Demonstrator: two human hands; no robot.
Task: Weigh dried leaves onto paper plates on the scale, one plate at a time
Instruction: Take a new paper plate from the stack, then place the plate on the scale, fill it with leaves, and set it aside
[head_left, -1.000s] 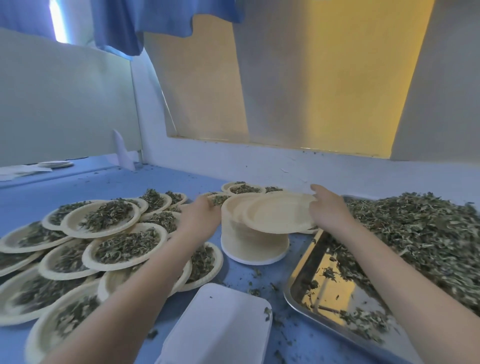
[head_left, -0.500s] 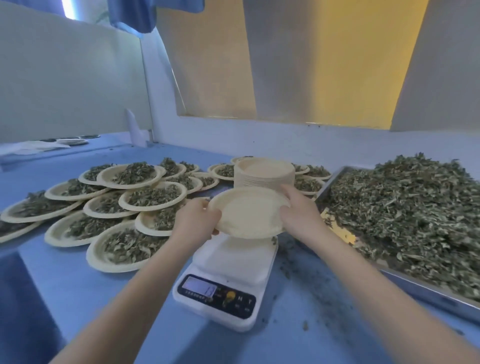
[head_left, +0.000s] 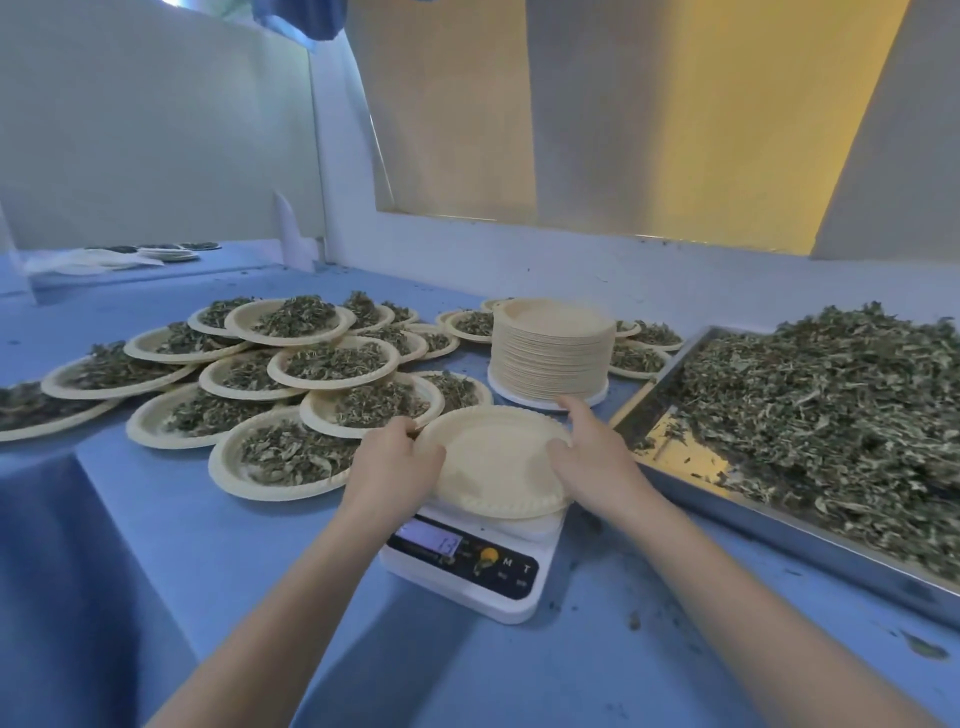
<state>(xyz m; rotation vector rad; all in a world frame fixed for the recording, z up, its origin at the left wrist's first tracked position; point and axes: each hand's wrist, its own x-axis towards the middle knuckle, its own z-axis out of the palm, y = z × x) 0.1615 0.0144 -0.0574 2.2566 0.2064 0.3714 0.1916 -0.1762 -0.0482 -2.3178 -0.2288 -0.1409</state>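
Note:
An empty paper plate (head_left: 493, 460) lies on the white digital scale (head_left: 467, 558) in the middle of the blue table. My left hand (head_left: 397, 467) grips the plate's left rim, and my right hand (head_left: 592, 457) grips its right rim with the thumb inside the plate. The scale's display is lit below the plate. A tall stack of empty paper plates (head_left: 553, 351) stands just behind. On the right, a steel tray (head_left: 779, 525) holds a large heap of dried leaves (head_left: 831, 415).
Several filled plates of leaves (head_left: 291, 395) overlap in a spread to the left and behind the stack. More plates (head_left: 161, 252) sit on a far counter at the left. A white wall runs along the table's back edge. Leaf crumbs dot the blue surface.
Both hands took one plate off the stack, brought it toward me and lowered it onto the scale. The camera view dropped and shifted, bringing the scale's display into sight.

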